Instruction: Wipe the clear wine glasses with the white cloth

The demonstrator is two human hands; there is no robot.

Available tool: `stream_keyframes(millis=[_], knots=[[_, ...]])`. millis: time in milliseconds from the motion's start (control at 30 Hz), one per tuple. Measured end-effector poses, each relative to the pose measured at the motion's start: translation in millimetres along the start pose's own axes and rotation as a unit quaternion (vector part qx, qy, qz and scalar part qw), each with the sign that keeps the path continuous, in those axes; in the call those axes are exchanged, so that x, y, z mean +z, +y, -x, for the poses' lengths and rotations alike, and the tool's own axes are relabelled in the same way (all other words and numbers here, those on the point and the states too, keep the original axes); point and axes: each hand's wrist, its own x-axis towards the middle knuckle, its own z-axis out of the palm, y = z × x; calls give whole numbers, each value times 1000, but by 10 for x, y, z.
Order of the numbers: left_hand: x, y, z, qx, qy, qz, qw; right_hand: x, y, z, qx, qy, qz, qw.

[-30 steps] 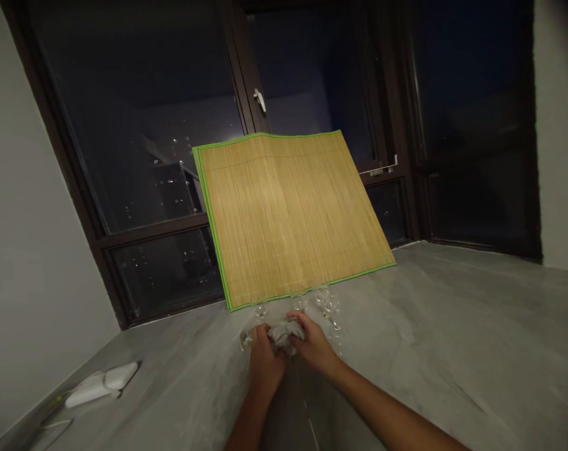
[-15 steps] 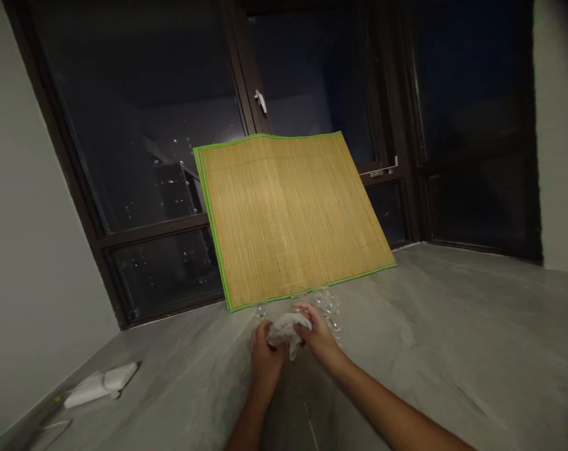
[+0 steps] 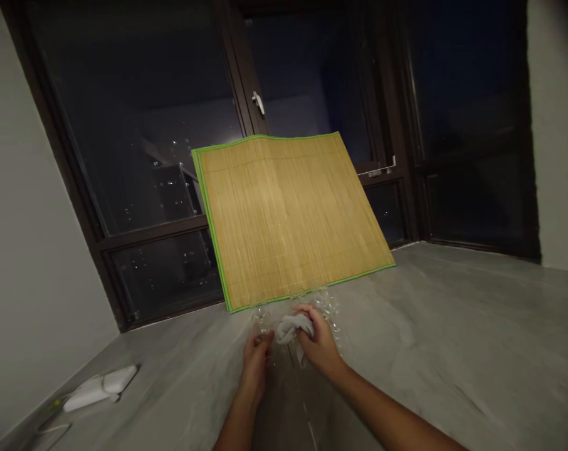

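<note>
My left hand [image 3: 256,360] is closed around a clear stemmed glass [image 3: 261,321] just above the grey counter. My right hand [image 3: 318,341] is shut on a crumpled white cloth [image 3: 289,327] right beside that glass. Several more clear glasses [image 3: 328,305] stand close behind my right hand, at the foot of a bamboo mat [image 3: 288,216].
The bamboo mat with its green edge leans against a dark window [image 3: 138,125] at the back of the grey counter [image 3: 453,351]. White chargers [image 3: 100,385] with a cable lie at the left near the wall.
The hands have drawn slightly apart. The cloth, earlier bunched over the glass between both hands, is now in the right hand alone, and the glass shows in the left.
</note>
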Motion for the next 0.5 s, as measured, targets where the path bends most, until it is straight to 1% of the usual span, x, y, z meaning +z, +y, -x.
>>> stream_keyframes(millis=[133, 233, 300, 367, 500], knots=[[32, -55, 13, -50, -66, 83, 993, 21, -30, 33, -13, -15, -18, 1000], [85, -123, 10, -73, -115, 93, 986, 31, -73, 55, -10, -14, -41, 999], [116, -157, 17, -66, -165, 92, 980, 39, -116, 67, -5, -20, -58, 998], [133, -163, 31, -44, -203, 98, 973, 47, -162, 79, -2, -30, -69, 997], [115, -83, 63, -15, -210, 87, 974, 56, -217, 97, 4, -53, -75, 996]])
